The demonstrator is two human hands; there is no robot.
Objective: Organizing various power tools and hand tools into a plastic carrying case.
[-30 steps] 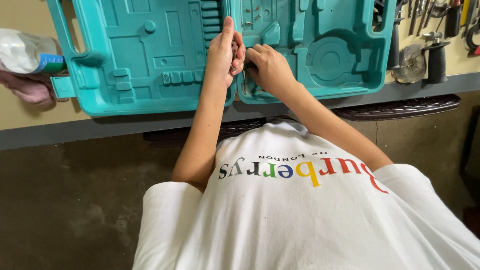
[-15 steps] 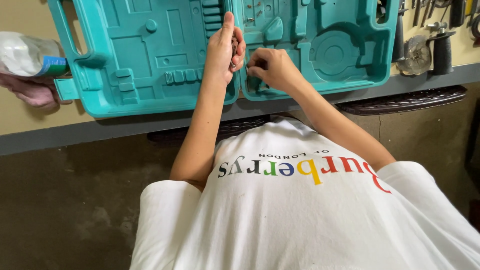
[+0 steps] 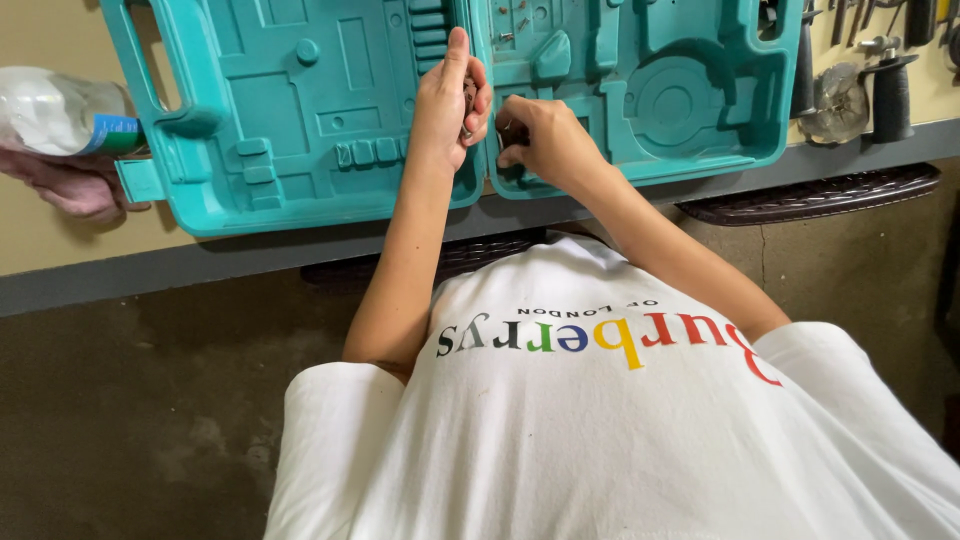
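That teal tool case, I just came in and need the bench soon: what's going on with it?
A person in a white shirt has the teal tool case lying open on the workbench. The left hand is cupped around small metal bits at the hinge, thumb up. The right hand is reaching into a compartment of the right half. At the left edge, another person's hand holds a plastic bottle. Loose tools lie to the right.

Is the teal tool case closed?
No, the teal case lies open flat on the bench, its moulded insides facing up beneath both hands.
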